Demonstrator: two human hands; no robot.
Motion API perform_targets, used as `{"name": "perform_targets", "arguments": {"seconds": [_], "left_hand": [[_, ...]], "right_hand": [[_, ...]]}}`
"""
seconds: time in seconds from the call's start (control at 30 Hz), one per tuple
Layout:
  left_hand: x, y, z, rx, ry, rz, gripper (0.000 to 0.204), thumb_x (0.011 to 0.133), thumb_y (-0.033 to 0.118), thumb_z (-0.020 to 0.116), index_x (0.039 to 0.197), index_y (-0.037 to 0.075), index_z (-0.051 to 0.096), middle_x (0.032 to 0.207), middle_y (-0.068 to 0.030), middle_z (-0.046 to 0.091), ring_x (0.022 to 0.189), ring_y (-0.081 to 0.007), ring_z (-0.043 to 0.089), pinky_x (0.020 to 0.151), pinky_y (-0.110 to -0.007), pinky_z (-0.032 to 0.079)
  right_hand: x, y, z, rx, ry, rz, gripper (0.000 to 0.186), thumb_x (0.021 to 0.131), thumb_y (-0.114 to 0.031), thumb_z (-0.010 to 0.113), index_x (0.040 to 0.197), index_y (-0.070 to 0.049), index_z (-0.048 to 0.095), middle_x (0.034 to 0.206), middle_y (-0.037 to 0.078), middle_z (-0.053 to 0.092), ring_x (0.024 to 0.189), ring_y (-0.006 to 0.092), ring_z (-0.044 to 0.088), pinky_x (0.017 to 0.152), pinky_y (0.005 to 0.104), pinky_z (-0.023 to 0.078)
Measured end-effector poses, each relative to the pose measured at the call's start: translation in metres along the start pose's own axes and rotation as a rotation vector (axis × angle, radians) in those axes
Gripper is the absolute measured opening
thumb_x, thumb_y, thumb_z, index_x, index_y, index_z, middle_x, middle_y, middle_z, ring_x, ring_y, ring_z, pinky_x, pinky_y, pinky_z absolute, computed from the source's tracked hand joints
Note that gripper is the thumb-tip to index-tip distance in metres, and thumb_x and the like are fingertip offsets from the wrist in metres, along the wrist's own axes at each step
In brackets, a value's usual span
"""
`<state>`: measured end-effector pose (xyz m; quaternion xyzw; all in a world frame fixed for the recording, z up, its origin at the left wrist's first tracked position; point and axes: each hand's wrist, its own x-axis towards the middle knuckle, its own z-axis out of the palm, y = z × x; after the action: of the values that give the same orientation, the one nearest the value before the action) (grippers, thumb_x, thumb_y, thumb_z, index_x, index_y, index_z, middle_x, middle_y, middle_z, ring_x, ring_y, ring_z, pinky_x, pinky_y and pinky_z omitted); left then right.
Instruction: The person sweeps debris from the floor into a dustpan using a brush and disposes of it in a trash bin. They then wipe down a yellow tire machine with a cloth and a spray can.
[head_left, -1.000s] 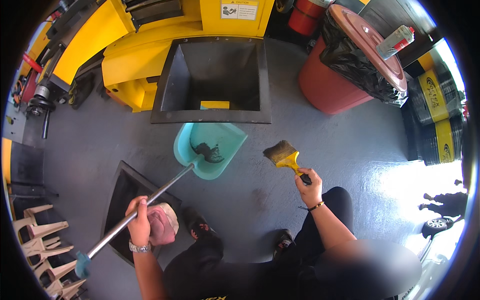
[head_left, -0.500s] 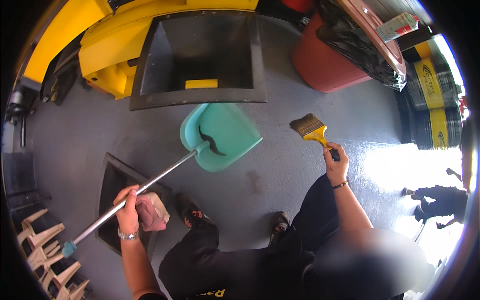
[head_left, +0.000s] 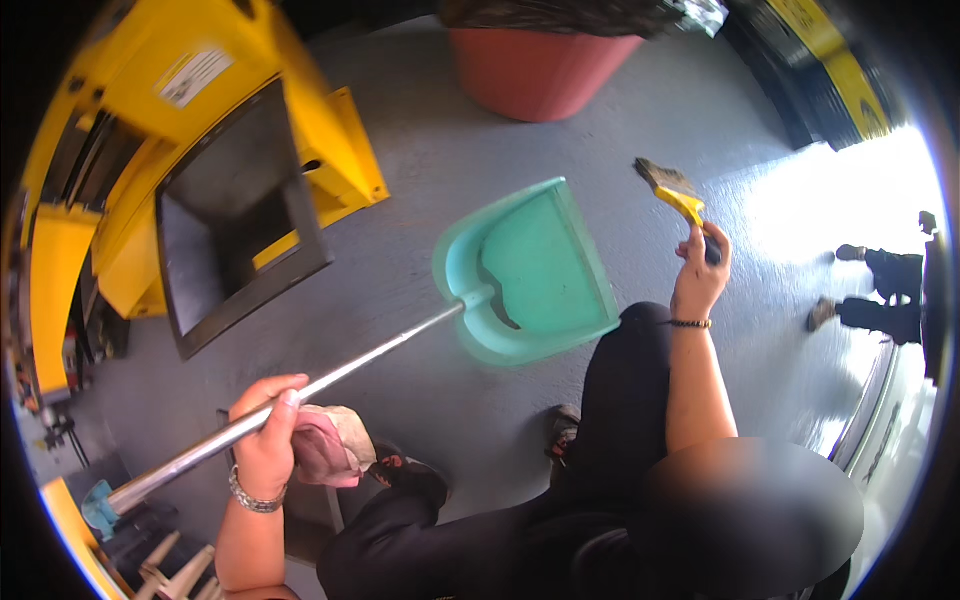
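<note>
Here one teal dustpan (head_left: 535, 270), one yellow paintbrush (head_left: 672, 195), one rag (head_left: 335, 445)

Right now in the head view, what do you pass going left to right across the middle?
Yellow machine's dark square hopper → left hand gripping the metal handle with a pink cloth → teal dustpan → right hand holding the yellow-handled paintbrush → another person's legs.
</note>
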<state>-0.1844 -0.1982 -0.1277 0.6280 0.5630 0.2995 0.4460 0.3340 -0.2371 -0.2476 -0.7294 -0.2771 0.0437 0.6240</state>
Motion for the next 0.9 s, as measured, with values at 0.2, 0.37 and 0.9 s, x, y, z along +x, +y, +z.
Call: {"name": "perform_targets", "arguments": {"seconds": [0.2,0.37,0.9], "left_hand": [[0.01,0.057,0.03,-0.182,0.151,-0.169,0.028,0.1,0.018,0.053,0.112,-0.006,0.06,0.099,-0.0204,0.068,0.073,-0.0194,0.069,0.064,-0.024,0.053],[-0.031,0.093,0.02,-0.248,0.159,-0.251,0.045,0.105,0.039,0.041,0.129,0.002,0.05,0.111,-0.025,0.068,0.109,-0.0231,0.062,0.098,-0.032,0.042],[-0.038,0.119,0.019,-0.405,0.653,-0.138,0.048,0.104,0.047,0.042,0.128,0.007,0.054,0.123,-0.0233,0.064,0.066,-0.0038,0.055,0.06,-0.018,0.046]], "right_hand": [[0.077,0.058,-0.049,-0.379,-0.158,0.225,0.027,0.09,-0.027,0.071,0.1,-0.002,0.067,0.075,0.012,0.069,0.071,0.0192,0.07,0.063,0.0311,0.055],[0.121,0.143,-0.042,-0.704,-0.251,0.061,0.041,0.09,-0.045,0.062,0.1,-0.007,0.072,0.096,0.018,0.072,0.091,0.039,0.069,0.082,0.0419,0.054],[-0.07,0.033,0.152,-0.855,-1.146,0.089,0.047,0.093,-0.043,0.05,0.102,-0.001,0.068,0.094,0.02,0.072,0.09,0.0334,0.071,0.083,0.0423,0.056]]}}
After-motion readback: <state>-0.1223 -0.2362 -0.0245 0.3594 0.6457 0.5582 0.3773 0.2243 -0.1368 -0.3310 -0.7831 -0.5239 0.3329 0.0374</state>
